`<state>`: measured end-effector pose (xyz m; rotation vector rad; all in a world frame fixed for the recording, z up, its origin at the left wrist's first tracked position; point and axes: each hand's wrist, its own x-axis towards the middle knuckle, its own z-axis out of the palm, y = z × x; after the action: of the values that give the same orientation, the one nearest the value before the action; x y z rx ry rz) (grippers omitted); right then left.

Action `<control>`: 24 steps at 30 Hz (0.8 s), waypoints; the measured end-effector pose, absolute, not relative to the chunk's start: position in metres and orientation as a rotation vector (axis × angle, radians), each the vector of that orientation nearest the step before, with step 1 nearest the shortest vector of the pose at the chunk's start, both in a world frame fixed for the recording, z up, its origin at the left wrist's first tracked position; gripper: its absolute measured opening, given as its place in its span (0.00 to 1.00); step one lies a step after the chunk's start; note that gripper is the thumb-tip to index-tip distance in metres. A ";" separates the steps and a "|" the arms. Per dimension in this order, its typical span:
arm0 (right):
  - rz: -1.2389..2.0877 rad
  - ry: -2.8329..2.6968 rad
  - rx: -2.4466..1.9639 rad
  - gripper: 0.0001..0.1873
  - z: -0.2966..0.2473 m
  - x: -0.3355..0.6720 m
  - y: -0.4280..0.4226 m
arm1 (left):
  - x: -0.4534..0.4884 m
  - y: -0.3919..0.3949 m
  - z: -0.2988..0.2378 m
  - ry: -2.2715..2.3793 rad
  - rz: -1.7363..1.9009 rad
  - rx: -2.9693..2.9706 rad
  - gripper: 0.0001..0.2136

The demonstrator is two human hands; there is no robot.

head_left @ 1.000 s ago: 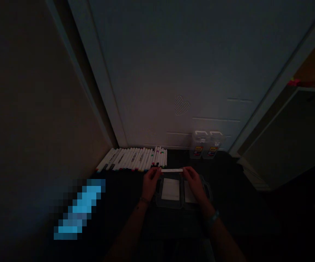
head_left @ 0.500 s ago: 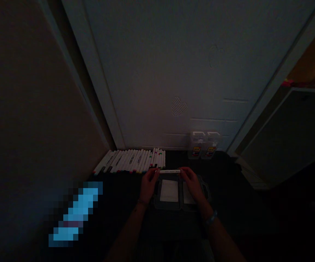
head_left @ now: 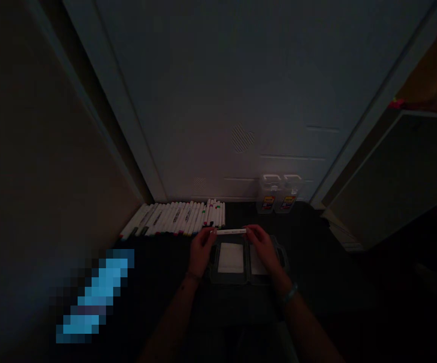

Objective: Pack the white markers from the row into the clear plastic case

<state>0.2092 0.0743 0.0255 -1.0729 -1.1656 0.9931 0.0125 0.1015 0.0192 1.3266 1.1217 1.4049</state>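
A white marker (head_left: 232, 232) lies level between my two hands, pinched at both ends. My left hand (head_left: 200, 250) closes its fingertips on the left end, and my right hand (head_left: 262, 245) grips the right end. Below the marker, an open clear plastic case (head_left: 229, 279) rests on the dark table. Each half of the case shows a pale insert; my right hand and wrist cover part of the right one. Behind my left hand a row of white markers (head_left: 180, 219) with coloured ends lies side by side.
Two clear plastic cases (head_left: 267, 198) with handles and colourful labels stand upright at the back, against a pale panel (head_left: 188, 111) with heart patterns. A pixelated bright blue patch (head_left: 97, 295) shows at the left. The dark table (head_left: 324, 272) extends to the right.
The view has shifted a little, so everything sits slightly further left and higher. Both hands still hold the marker over the open case.
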 end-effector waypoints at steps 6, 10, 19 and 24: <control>0.978 -1.169 -1.058 0.14 0.030 0.208 0.072 | 0.012 0.102 0.018 1.129 1.401 1.330 0.15; 0.980 -1.175 -1.056 0.14 0.031 0.207 0.071 | 0.012 0.102 0.019 1.131 1.395 1.317 0.14; 0.986 -1.182 -1.048 0.14 0.032 0.208 0.071 | 0.012 0.099 0.022 1.127 1.392 1.340 0.13; 0.995 -1.171 -1.062 0.16 0.033 0.207 0.071 | 0.012 0.100 0.021 1.137 1.396 1.339 0.14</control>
<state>0.2072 0.0707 0.0330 -1.0621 -1.1708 0.9946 0.0122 0.1004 0.0209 1.3391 1.1367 1.3956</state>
